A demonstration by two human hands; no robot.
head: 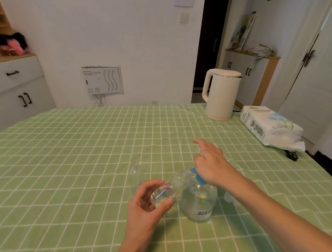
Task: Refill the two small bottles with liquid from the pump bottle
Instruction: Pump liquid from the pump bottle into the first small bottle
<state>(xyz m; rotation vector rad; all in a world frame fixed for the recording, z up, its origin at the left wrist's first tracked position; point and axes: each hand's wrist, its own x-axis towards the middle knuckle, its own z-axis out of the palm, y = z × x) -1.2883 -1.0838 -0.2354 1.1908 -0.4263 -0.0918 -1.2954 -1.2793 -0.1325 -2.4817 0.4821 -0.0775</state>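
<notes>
Low and centre in the frame, the left hand has its grip curled round a tilted small bottle, mouth at the blue pump head of the pump bottle. The right hand presses that head, fingers loose, clasping nothing. Slow presses with the mouth under the spout would avoid spills. The second small bottle stands just left, near enough to knock. The kettle and tissue pack sit upper right, well apart.

We are in a home room: a green checked tablecloth, a cream electric kettle, a tissue pack, white cabinets.
</notes>
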